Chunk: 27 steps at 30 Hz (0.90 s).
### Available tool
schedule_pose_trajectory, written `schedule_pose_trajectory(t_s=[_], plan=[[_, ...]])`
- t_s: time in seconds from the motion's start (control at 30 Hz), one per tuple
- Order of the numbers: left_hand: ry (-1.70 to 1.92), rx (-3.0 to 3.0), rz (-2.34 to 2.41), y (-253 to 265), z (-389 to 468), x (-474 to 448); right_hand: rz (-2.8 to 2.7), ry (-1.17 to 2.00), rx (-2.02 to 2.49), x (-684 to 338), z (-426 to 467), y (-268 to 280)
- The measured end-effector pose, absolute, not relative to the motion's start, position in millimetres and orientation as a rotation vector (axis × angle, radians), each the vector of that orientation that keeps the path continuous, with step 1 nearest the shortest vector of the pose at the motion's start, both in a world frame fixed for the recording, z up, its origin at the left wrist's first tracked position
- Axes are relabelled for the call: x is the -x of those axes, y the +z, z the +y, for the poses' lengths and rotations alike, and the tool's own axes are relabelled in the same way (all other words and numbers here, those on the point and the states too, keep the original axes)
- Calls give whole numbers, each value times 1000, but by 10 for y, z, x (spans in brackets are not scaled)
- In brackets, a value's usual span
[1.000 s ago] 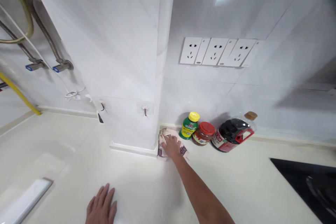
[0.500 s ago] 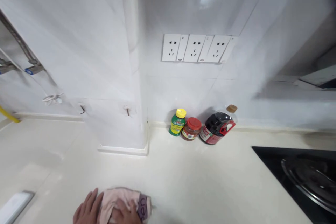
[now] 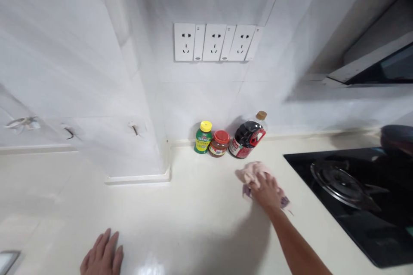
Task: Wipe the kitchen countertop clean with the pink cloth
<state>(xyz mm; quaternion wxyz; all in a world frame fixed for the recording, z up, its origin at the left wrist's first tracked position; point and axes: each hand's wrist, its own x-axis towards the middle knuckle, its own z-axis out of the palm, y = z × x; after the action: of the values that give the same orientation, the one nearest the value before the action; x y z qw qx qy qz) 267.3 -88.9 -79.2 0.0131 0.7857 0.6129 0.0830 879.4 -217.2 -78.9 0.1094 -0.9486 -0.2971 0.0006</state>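
Note:
My right hand [image 3: 266,190] presses a crumpled pink cloth [image 3: 258,170] with purple patches against the pale countertop [image 3: 193,206], its fingers closed over the fabric. The cloth lies just in front of a large bottle of dark sauce [image 3: 247,139] with a red handle and brown cap. Left of that bottle stand a red-lidded jar [image 3: 219,143] and a green bottle [image 3: 203,138] with a yellow cap. Flat on the counter at the lower left rests my left hand [image 3: 102,255], fingers stretched out and holding nothing.
A black gas hob [image 3: 351,197] is set into the counter on the right, with a dark pan [image 3: 397,137] at its back. A wall column [image 3: 138,167] juts out at the left. Power sockets [image 3: 214,43] sit above the bottles. A range hood [image 3: 371,64] hangs at upper right.
My right hand has carried the cloth from beside my left hand rightward and farther back, near the dark sauce bottle. My left hand stays at lower left. The view has shifted right.

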Motion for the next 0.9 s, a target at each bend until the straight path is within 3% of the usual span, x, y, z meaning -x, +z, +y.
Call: schedule_pose_trajectory(t_s=[0.1,0.2,0.37,0.5,0.6,0.73,0.9], plan=[[292,-2444,1906,-765,-885,-2718,-308,-60,2863,-9037,-2621,-870],[318,-2448,1906,-751,-888,-2751,-233,-137,2868,-8670,-2592,-840],[312,-2459,1881,-702,-896,-2783,-1090,99,2652,-7091,-2047,-676],[288,-2446,1876,-660,-891,-2790,-1734,495,2113,-5744,-1966,-607],[274,-2458,1862,-635,-881,-2798,-2103,505,1699,-5170,-2098,-604],[255,-2441,1855,-603,-875,-2827,-2210,479,1587,-5405,-2246,-627],[226,-2386,1855,-564,-875,-2854,-1442,338,2501,-6949,-2749,-717]])
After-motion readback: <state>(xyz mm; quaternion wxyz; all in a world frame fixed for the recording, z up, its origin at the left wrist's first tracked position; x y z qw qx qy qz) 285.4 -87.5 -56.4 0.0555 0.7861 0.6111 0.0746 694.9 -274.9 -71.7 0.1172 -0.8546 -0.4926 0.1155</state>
